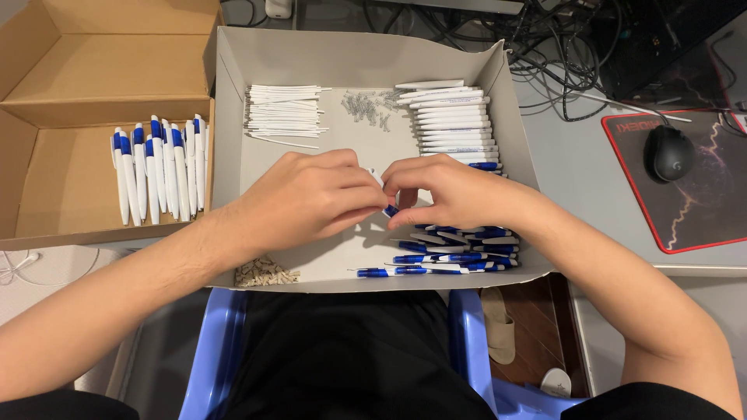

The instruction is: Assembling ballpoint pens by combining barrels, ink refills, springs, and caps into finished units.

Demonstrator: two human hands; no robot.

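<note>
Single view, head-worn camera, looking steeply down from above over the person's forearms and lap; close range; shallow cardboard tray fills centre frame, grey table beyond, far edge at top

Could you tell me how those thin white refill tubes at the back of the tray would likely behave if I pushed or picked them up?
The white refill tubes look thin and round, so a push would probably roll or scatter them across the grey tray. They seem very light, and so slender that they may flex. Lying loose, they would likely slip apart if pinched as a bundle.
</note>
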